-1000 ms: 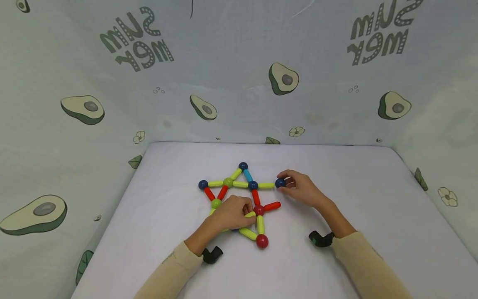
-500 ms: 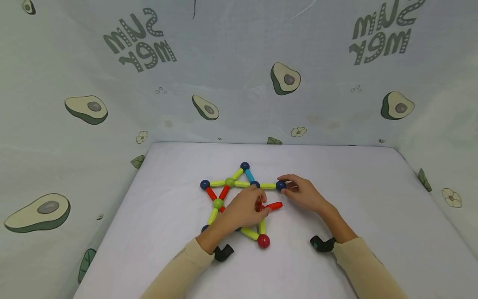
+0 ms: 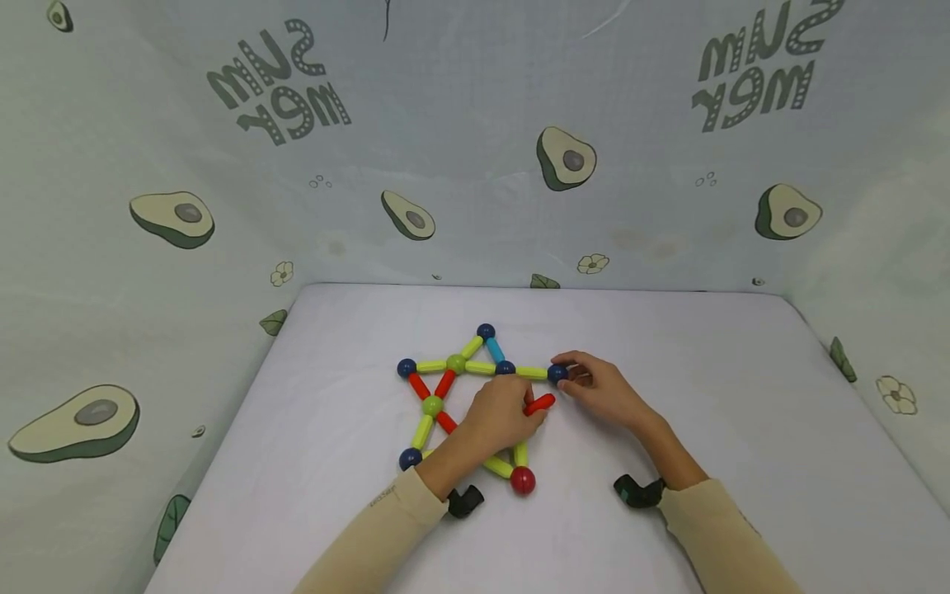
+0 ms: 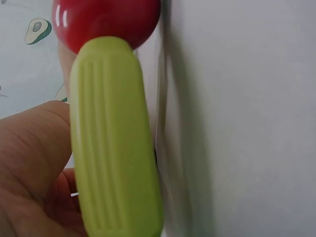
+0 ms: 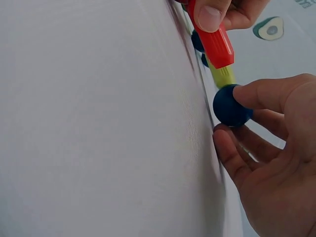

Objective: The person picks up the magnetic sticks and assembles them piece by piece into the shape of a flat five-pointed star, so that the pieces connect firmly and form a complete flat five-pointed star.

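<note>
In the head view, my left hand (image 3: 505, 410) reaches over the flat ball-and-rod structure and pinches a red rod (image 3: 540, 403). The right wrist view shows the left thumb on that red rod (image 5: 215, 47), its free end pointing toward the blue ball. My right hand (image 3: 604, 388) holds the dark blue ball (image 3: 557, 374) between thumb and fingers. This ball (image 5: 229, 106) touches the end of a yellow-green rod (image 3: 530, 373). Close before the left wrist camera are a yellow-green rod (image 4: 113, 143) and a red ball (image 4: 106, 19). My left hand hides the structure's middle.
The structure's left side has green balls (image 3: 433, 406), blue balls (image 3: 406, 368) and red rods (image 3: 419, 385). A blue ball (image 3: 486, 332) tops it. A red ball (image 3: 523, 480) lies at the front. All rest on the white-covered table (image 3: 668, 330), before a printed cloth backdrop (image 3: 460, 107).
My left hand has moved right, from a yellow-green rod to the red rod, which has tilted slightly upward. The blue ball in my right hand has met the yellow-green rod's end.
</note>
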`<state>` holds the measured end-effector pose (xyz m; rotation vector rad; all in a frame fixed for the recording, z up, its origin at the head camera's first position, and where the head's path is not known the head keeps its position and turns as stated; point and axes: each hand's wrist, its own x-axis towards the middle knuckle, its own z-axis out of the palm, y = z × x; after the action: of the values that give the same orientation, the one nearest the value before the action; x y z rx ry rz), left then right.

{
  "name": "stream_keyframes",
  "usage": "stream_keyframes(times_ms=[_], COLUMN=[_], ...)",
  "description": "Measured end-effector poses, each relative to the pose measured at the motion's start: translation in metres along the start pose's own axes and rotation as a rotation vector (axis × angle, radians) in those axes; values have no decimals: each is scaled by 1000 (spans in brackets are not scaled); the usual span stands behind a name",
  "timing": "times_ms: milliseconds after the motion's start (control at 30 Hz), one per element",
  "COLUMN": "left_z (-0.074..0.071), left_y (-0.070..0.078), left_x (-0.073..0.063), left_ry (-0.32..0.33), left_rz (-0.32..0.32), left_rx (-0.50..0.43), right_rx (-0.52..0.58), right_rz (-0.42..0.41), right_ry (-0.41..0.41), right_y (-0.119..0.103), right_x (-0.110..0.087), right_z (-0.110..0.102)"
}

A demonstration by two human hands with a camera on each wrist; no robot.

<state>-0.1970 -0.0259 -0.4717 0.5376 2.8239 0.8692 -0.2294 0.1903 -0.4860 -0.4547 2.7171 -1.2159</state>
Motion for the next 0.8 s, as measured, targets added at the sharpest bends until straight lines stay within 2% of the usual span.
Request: stream_keyframes(times_ms=[133,533,800], left_z=[-1,-2,-10], left_y=[0,-2,-7], left_x=[0,-1,-5], left_ry=[0,11,-40], left_rz=[-21,-26,11], left_rx=[-30,-48,-54], right_rx=[6,3,-4], right_rz=[14,2,-19], right_ry=[-15,-37,-18], right_y=[-2,-4,-6], right_x=[-2,-11,-16], right_z=[0,5,5])
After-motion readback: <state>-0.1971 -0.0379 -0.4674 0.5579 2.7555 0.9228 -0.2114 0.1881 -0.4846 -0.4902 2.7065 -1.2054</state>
